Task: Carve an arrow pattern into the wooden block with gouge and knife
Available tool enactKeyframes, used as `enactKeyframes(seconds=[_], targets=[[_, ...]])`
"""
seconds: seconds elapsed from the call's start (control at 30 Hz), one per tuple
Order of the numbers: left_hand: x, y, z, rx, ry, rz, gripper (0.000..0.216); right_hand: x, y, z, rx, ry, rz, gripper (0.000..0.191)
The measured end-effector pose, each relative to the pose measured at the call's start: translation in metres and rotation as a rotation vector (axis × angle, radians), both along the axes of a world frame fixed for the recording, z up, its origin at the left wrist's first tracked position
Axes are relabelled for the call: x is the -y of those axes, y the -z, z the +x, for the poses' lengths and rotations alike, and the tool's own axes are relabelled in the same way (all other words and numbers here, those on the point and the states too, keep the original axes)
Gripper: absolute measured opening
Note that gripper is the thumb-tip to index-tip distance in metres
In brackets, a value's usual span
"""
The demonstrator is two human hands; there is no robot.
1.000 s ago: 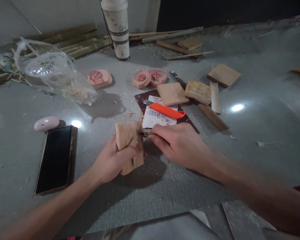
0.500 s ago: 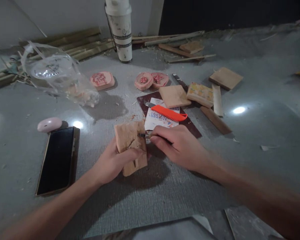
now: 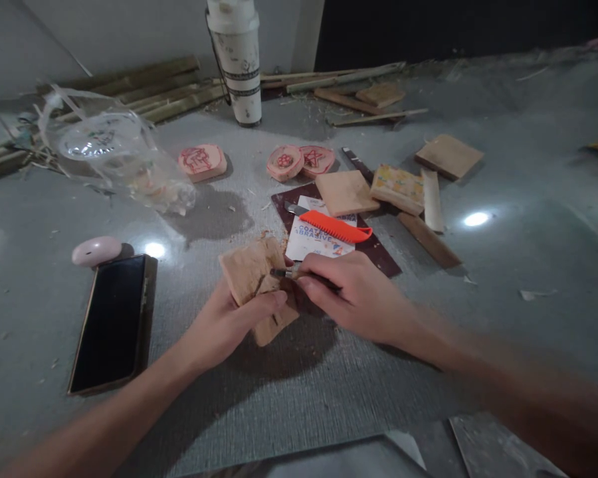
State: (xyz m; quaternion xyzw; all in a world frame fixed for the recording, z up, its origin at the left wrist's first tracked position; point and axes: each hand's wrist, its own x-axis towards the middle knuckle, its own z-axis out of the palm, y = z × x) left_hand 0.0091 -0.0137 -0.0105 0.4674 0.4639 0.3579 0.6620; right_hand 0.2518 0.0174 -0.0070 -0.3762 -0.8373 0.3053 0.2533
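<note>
Head view: left hand (image 3: 234, 324) gripping carved wooden block (image 3: 246, 265), thumb across its face; right hand (image 3: 346, 284) closed round slim tool (image 3: 282, 273), tip at block.

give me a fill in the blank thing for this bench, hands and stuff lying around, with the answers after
1. While the right hand holds a slim tool, the left hand grips a carved block made of ____.
2. The phone lies on the person's ____ side.
3. Of two overlapping pink pieces, one shows a red flower, the other a red ____.

Missing words: wood; left; star
</note>
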Motion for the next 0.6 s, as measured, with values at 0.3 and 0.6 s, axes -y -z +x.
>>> enactKeyframes(seconds=[0.3, 0.6], targets=[[-0.0055, -0.0083, -0.006, -0.152, 0.331, 0.216, 0.021, 0.001, -0.0051, 0.0012, -0.042, -0.034, -0.007, 0.031], [-0.0035, -0.004, -0.0054, 0.261, 0.176, 0.03, 0.064, 0.0054, -0.0091, -0.0002, 0.019, 0.021, -0.1, 0.007]])
